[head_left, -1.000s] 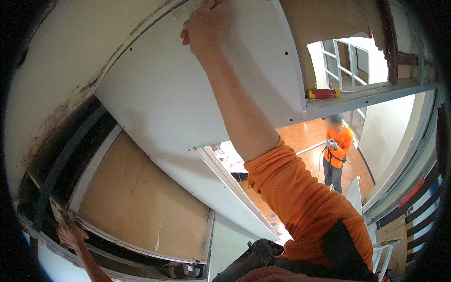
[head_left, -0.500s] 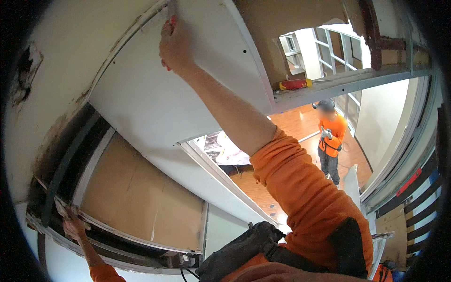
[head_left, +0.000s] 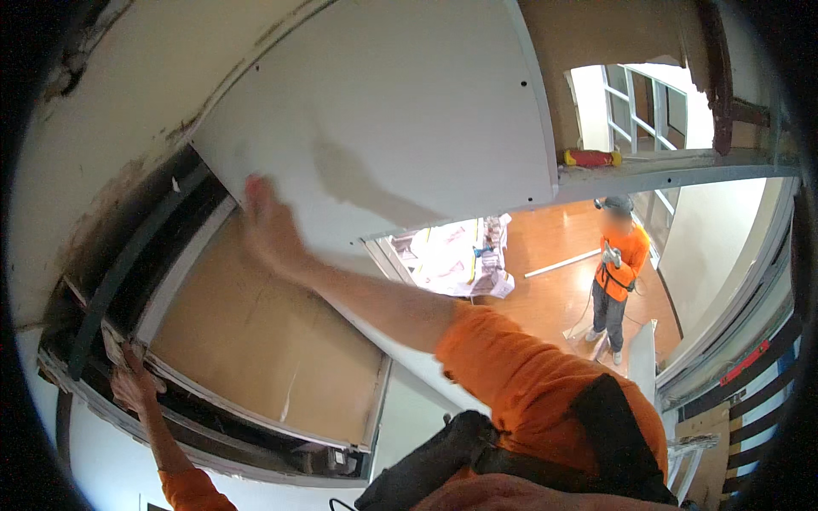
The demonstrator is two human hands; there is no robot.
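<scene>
A white plasterboard panel (head_left: 409, 111) with dark screw heads is fixed overhead. Its lower left corner meets a dark gap beside a brown board (head_left: 264, 332). My right hand (head_left: 277, 230), blurred by motion, is closed on a red-handled tool (head_left: 253, 184) near that corner. Most of the tool is hidden or smeared, so its exact kind is unclear. At the lower left, my left hand (head_left: 135, 381) grips the rough edge of the opening's frame (head_left: 158, 368), its fingers partly hidden by the edge.
A screwdriver (head_left: 592, 158) with a red and yellow handle lies on a metal ledge (head_left: 648, 169). Below, a person in orange (head_left: 626, 255) stands on the wooden floor (head_left: 554, 238) near a long white strip (head_left: 562, 262). A metal stud (head_left: 128, 255) crosses the dark gap.
My right hand has come down and left with the red-handled tool, from the panel's upper edge to its lower left corner. The view has shifted slightly; my left hand keeps its grip.
</scene>
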